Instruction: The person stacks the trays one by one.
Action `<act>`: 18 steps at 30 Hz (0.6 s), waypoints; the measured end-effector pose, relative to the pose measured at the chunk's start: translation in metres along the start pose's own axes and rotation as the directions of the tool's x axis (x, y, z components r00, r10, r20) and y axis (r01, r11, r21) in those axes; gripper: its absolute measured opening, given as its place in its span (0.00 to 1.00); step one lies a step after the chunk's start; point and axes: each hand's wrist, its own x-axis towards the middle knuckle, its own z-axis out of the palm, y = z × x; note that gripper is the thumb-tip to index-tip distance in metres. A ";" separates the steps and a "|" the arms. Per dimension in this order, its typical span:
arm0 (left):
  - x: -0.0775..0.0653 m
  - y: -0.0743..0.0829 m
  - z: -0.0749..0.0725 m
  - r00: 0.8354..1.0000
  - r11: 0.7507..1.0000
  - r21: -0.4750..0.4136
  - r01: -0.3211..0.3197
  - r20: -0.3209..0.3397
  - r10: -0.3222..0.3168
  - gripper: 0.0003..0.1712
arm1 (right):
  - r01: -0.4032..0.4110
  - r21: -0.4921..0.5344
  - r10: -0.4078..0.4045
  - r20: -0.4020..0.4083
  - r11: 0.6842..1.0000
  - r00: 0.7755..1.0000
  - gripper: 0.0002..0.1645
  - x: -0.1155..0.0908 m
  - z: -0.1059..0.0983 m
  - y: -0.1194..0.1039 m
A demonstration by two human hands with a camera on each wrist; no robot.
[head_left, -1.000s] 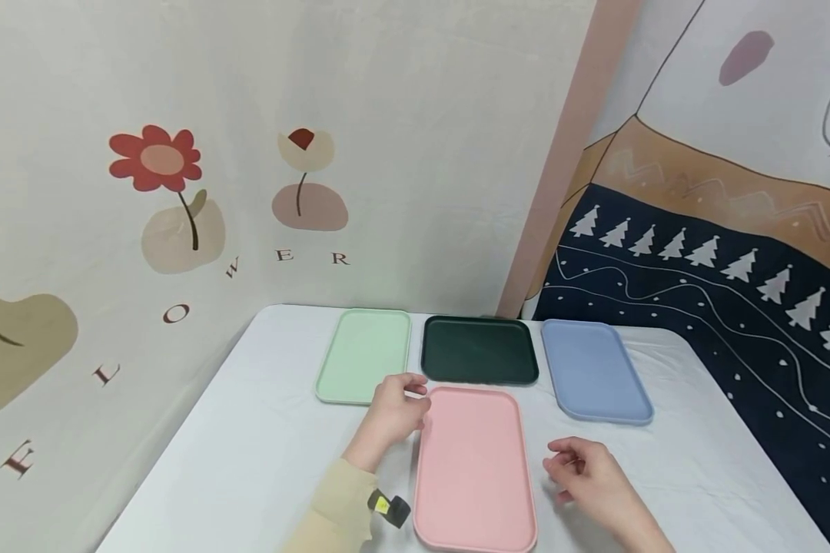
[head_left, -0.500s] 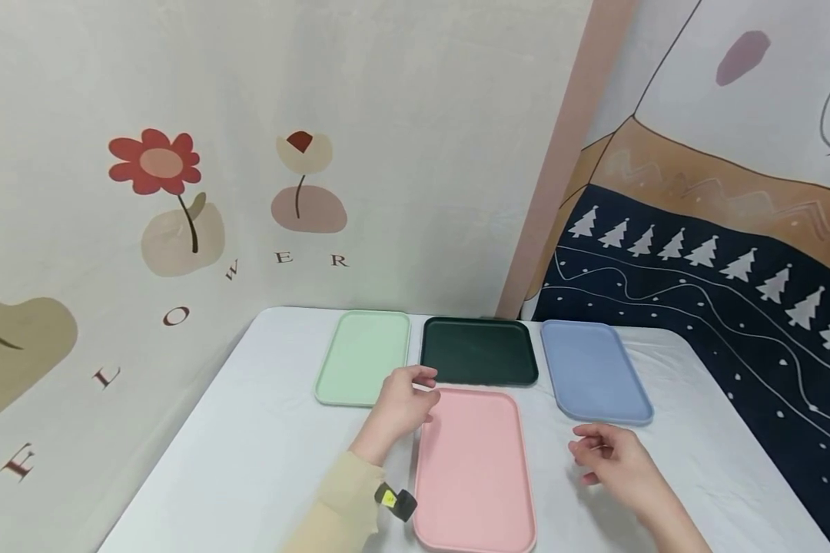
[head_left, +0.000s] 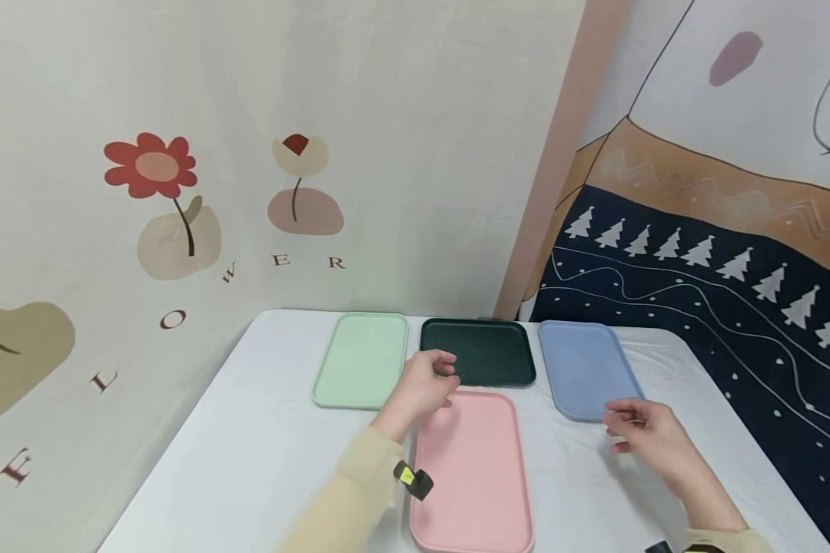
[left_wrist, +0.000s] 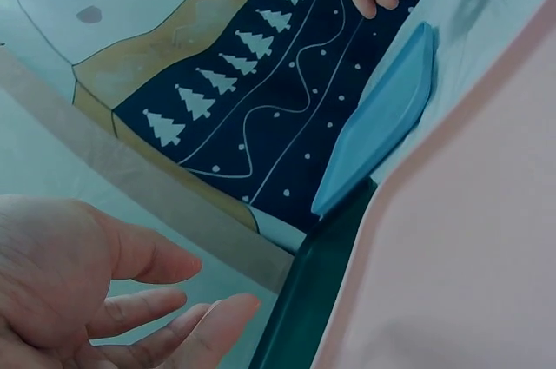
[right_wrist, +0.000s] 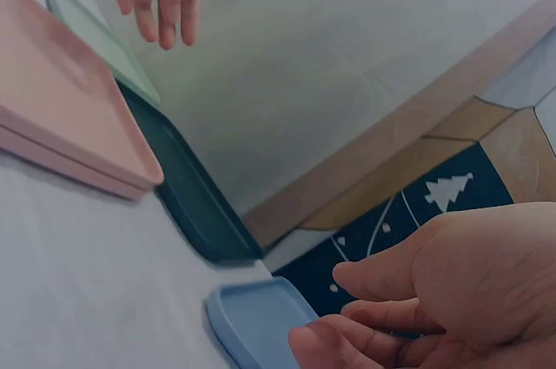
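My left hand (head_left: 424,385) hovers over the far left corner of the pink tray (head_left: 472,476), its fingers loosely bent and holding nothing. Just beyond it lies the dark green tray (head_left: 479,353). My right hand (head_left: 650,434) is in the air by the near right corner of the blue tray (head_left: 584,369), also with nothing between its relaxed fingers. The light green tray (head_left: 361,361) lies left of the dark green one. In the right wrist view, the pink tray (right_wrist: 69,82) shows a doubled edge, as if two are stacked.
A white cloth covers the table (head_left: 277,445). Behind it hangs a pale curtain (head_left: 401,153) with flower prints, and at the right a dark cloth (head_left: 698,307) with white trees. A small black device (head_left: 413,481) is strapped at the left wrist.
Both hands have moved away from the viewer and to the right. The right hand has gone from beside the pink tray to the blue tray's near corner. The trays lie as before.
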 end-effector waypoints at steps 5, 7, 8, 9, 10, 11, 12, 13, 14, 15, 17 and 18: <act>0.013 0.009 0.005 0.999 0.998 0.062 -0.025 0.025 0.024 0.21 | 0.019 -0.020 -0.019 -0.021 1.000 1.000 0.27 0.010 -0.013 0.011; 0.019 0.011 0.007 0.999 0.995 0.092 -0.037 0.034 0.034 0.21 | 0.030 -0.027 -0.031 -0.026 0.999 0.999 0.27 0.014 -0.018 0.015; 0.022 0.012 0.009 0.999 0.994 0.103 -0.039 0.038 0.035 0.21 | 0.035 -0.033 -0.036 -0.026 0.999 0.999 0.27 0.015 -0.021 0.017; 0.025 0.013 0.010 0.999 0.994 0.107 -0.039 0.042 0.034 0.21 | 0.039 -0.036 -0.040 -0.029 0.999 0.999 0.28 0.017 -0.024 0.019; 0.028 0.014 0.012 0.998 0.993 0.113 -0.038 0.044 0.033 0.21 | 0.043 -0.038 -0.044 -0.031 0.998 0.999 0.28 0.019 -0.026 0.020; 0.031 0.015 0.013 0.998 0.993 0.116 -0.035 0.046 0.030 0.20 | 0.047 -0.041 -0.048 -0.032 0.998 0.998 0.28 0.021 -0.028 0.022; 0.034 0.016 0.015 0.998 0.993 0.112 -0.031 0.050 0.025 0.20 | 0.049 -0.042 -0.051 -0.033 0.998 0.998 0.28 0.023 -0.030 0.023; 0.037 0.018 0.017 0.999 0.994 0.109 -0.024 0.050 0.019 0.20 | 0.048 -0.045 -0.050 -0.037 0.998 0.998 0.28 0.025 -0.033 0.023; 0.040 0.018 0.020 0.999 0.994 0.110 -0.020 0.050 0.014 0.20 | 0.050 -0.046 -0.052 -0.038 0.998 0.998 0.29 0.027 -0.035 0.024; 0.043 0.019 0.022 0.999 0.994 0.109 -0.018 0.049 0.012 0.20 | 0.049 -0.047 -0.051 -0.040 0.998 0.998 0.29 0.029 -0.037 0.024; 0.049 0.022 0.028 0.999 0.995 0.102 -0.011 0.047 0.006 0.19 | 0.047 -0.056 -0.050 -0.046 0.997 0.998 0.28 0.034 -0.042 0.026; 0.052 0.023 0.031 0.999 0.995 0.097 -0.009 0.046 0.005 0.19 | 0.046 -0.060 -0.048 -0.047 0.997 0.998 0.28 0.036 -0.045 0.026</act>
